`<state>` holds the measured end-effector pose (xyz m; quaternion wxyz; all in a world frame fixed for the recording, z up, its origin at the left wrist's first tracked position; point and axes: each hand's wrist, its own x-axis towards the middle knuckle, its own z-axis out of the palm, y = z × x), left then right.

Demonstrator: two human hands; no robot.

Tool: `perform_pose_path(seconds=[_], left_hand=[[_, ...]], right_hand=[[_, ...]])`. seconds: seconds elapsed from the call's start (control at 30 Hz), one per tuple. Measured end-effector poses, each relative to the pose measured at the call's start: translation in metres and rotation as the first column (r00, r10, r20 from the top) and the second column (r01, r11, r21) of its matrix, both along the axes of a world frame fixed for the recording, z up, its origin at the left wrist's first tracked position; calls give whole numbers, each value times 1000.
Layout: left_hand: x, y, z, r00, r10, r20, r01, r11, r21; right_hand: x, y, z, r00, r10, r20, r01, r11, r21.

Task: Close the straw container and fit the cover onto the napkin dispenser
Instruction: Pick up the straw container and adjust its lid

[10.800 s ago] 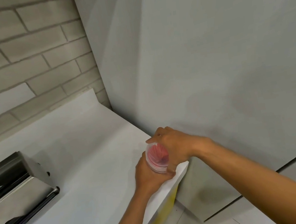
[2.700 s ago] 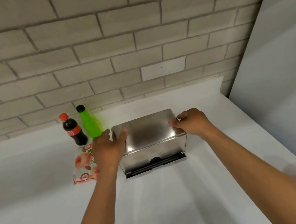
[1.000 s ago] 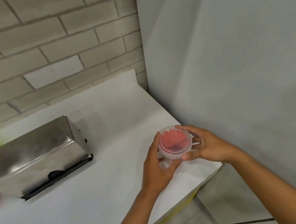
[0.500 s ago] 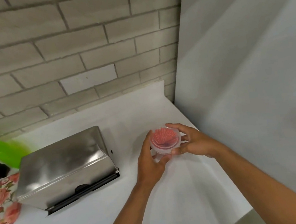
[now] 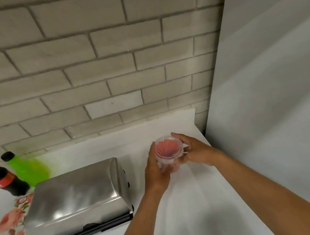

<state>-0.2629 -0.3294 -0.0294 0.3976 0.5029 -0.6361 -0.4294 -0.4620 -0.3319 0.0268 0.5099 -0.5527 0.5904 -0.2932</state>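
A clear plastic straw container (image 5: 168,150) full of red straws stands near the back right of the white counter (image 5: 193,202), its clear lid on top. My left hand (image 5: 155,170) wraps its left side and my right hand (image 5: 192,151) holds its right side and rim. The steel napkin dispenser (image 5: 75,197) lies to the left of my hands, its shiny cover on it and a black slot along its front edge.
A cola bottle (image 5: 4,181) and a green bottle (image 5: 26,169) stand at the back left by the brick wall. A floral napkin pack (image 5: 7,226) lies left of the dispenser. A grey panel (image 5: 278,99) bounds the counter on the right.
Both hands have carried the straw container further back on the counter, away from its front edge. The view has swung left, showing the bottles and napkin pack again.
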Motion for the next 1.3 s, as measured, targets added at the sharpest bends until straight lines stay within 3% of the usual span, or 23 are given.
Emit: perform_pose_path(seconds=[0.37, 0.93, 1.1, 1.3], left_hand=[[-8, -40, 11, 1000, 26, 15, -24, 993, -111], [-18, -69, 15, 990, 97, 106, -88, 992, -90], [-18, -68, 17, 991, 100, 90, -99, 995, -21], [-6, -46, 34, 963, 57, 265, -61, 998, 7]], right_hand=[[-8, -65, -1, 998, 62, 14, -62, 998, -1], [-15, -100, -12, 998, 68, -19, -68, 998, -4], [-14, -95, -12, 998, 55, -20, -55, 998, -7], [-16, -69, -10, 991, -5, -134, 3, 1000, -14]])
